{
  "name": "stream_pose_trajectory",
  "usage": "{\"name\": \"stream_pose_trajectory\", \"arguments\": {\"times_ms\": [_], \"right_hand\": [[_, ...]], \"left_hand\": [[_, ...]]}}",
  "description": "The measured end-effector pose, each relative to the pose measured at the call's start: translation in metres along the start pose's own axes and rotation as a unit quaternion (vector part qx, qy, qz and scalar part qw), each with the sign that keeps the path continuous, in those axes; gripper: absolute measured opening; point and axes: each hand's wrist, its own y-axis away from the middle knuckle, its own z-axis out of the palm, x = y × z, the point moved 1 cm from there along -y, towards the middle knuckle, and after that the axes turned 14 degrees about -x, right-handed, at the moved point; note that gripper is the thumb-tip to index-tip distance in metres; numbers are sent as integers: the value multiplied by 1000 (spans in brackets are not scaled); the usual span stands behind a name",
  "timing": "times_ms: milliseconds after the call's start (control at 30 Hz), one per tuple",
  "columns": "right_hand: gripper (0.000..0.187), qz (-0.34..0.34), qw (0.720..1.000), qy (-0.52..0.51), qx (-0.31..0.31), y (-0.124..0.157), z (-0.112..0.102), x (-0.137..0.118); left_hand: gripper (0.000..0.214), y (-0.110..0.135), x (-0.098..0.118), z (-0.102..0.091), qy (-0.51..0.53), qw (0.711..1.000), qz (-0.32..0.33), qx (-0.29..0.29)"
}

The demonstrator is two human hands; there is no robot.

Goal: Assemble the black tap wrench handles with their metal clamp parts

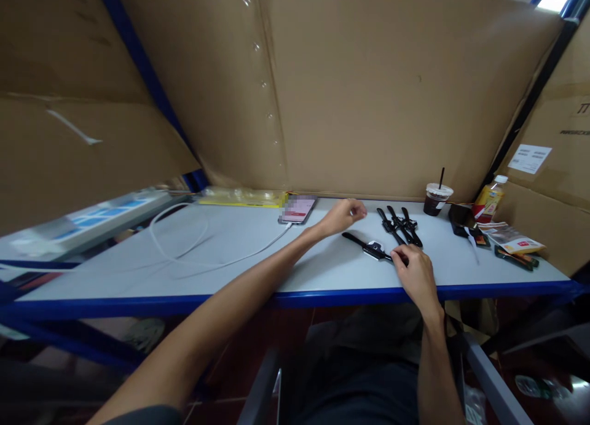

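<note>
A black spokeshave [375,250] with a shiny metal plate in its middle lies slantwise near the table's front edge. My right hand [416,274] grips its right-hand handle between thumb and fingers. Above the tabletop, past the tool's far left end, my left hand [345,217] is closed with curled fingers, apart from the spokeshave. Whatever those fingers may hold is hidden. Several more black spokeshaves [400,226] lie side by side just behind my right hand.
A phone [298,209] with a white cable [239,263] lies left of my left hand. Toward the right stand an iced drink cup [436,200], a black box [461,219], a bottle [492,199] and packets [514,237]. Cardboard [350,93] walls the table [258,234].
</note>
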Motion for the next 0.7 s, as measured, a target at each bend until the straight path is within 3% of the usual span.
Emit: {"name": "stream_pose_trajectory", "arguments": {"times_ms": [100,233,467,700], "right_hand": [[23,1,1000,-2,3,0,-1,0],[24,0,1000,-4,4,-1,0,2],[23,2,1000,-8,-1,-1,0,3],[24,-1,1000,-5,-4,0,-1,1]], "left_hand": [[17,1,-28,-19,-81,991,-93,58],[20,8,-58,-27,-155,975,-160,-3],[22,5,-70,-12,-151,973,-152,-82],[10,-2,-70,-5,-128,976,-138,-106]]}}
